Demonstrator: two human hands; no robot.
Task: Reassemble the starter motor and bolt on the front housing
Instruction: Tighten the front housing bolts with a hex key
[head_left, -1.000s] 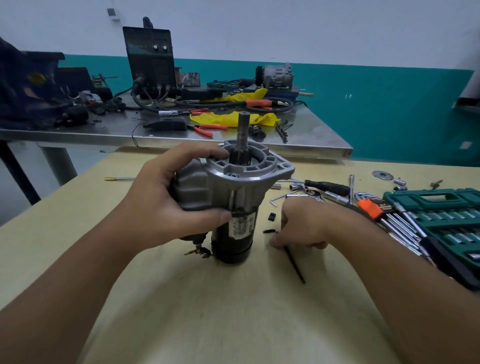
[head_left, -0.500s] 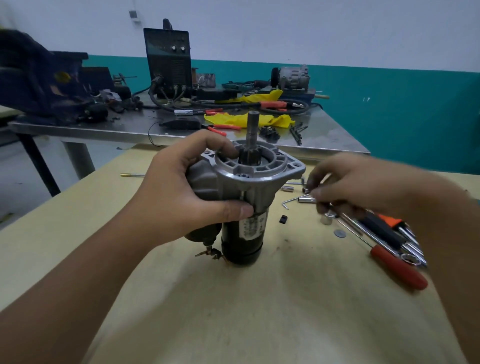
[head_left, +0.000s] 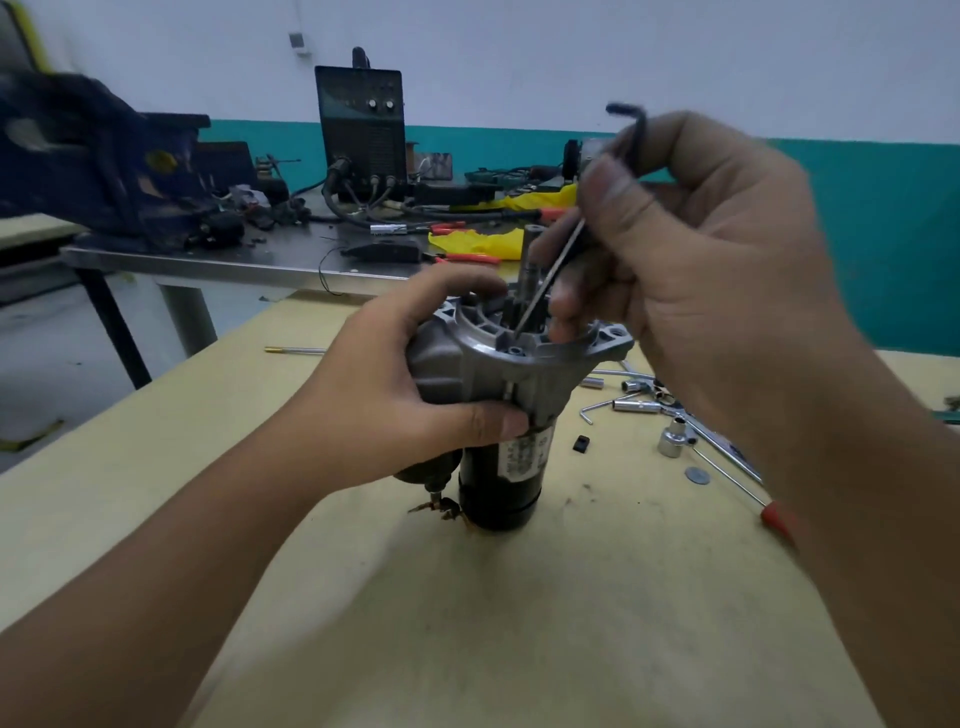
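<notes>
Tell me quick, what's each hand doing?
Left hand: grips the starter motor.
Right hand: holds a hex key.

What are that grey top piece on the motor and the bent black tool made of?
The front housing looks like cast aluminium: dull matte grey with moulded ribs, though the exact alloy cannot be told. The hex key in the right hand appears to be dark-finished steel: thin, rigid and black. The motor body below looks like black-painted metal.

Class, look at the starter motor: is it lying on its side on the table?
No: the starter motor stands upright on the table, shaft pointing up, gripped by the left hand.
</notes>
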